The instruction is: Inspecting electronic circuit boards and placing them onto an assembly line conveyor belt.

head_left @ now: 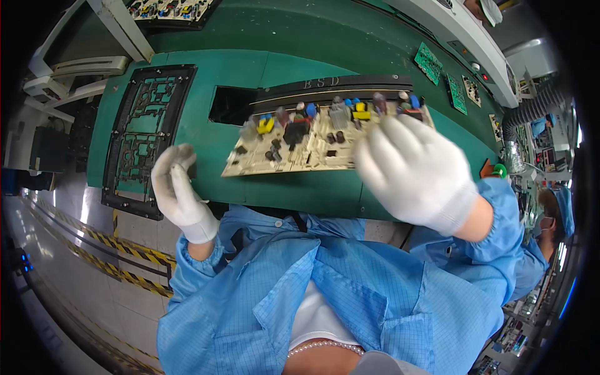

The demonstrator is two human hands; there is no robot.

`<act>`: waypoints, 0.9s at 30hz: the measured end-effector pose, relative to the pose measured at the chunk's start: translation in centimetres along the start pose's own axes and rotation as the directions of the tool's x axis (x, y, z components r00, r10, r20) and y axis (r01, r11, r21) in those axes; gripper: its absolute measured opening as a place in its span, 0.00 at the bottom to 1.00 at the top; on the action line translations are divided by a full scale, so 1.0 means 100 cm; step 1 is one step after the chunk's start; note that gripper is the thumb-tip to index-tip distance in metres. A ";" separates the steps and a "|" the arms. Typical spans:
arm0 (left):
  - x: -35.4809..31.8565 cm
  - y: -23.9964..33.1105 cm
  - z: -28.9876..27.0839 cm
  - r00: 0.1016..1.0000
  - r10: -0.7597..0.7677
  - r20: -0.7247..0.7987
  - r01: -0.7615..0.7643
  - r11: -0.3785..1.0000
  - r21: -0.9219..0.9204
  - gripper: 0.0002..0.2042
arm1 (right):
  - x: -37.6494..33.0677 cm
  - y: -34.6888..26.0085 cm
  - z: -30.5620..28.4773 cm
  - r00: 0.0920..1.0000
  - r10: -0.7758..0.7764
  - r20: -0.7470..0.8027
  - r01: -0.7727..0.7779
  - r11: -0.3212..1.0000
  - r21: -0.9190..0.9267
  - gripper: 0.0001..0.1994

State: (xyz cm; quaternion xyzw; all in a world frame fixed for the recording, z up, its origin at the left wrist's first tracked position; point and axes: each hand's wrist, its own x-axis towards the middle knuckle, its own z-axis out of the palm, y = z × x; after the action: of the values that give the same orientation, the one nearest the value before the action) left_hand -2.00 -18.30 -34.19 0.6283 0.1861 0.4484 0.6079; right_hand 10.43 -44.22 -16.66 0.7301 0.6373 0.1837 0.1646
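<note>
A beige circuit board with blue, yellow and black parts is held above the green work surface, tilted. My right hand, in a white glove, grips its right end. To the left of the board my left hand, also in a white glove, is closed around a small dark part. It does not touch the board.
A black carrier frame with cut-outs lies at the left. A dark opening and a black rail sit behind the board. Green circuit boards lie at the far right. Another person in blue is at the right edge.
</note>
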 end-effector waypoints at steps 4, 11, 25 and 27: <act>0.029 0.016 0.011 0.937 0.058 0.345 -0.018 0.993 -0.120 0.44 | -0.001 0.019 -0.039 0.991 0.125 -0.053 -0.116 0.982 0.146 0.14; 0.093 0.049 0.067 0.876 0.138 0.461 -0.022 0.969 -0.247 0.14 | 0.008 0.075 -0.029 0.922 0.287 -0.261 -0.219 0.941 0.260 0.12; 0.133 -0.043 0.140 0.911 -0.384 0.149 0.377 0.630 -0.679 0.13 | 0.057 0.241 0.192 0.714 0.700 -0.026 -0.625 0.653 0.429 0.21; 0.132 -0.048 0.141 0.866 -0.450 0.218 0.461 0.549 -0.697 0.13 | 0.051 0.260 0.242 0.623 0.771 0.133 -0.721 0.501 0.478 0.23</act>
State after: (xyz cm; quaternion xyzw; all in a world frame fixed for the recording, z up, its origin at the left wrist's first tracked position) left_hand 17.61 -15.57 -32.21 0.2658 0.1436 0.3072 0.9024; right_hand 45.25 -42.79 -25.26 0.9388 0.2907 0.1049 -0.1520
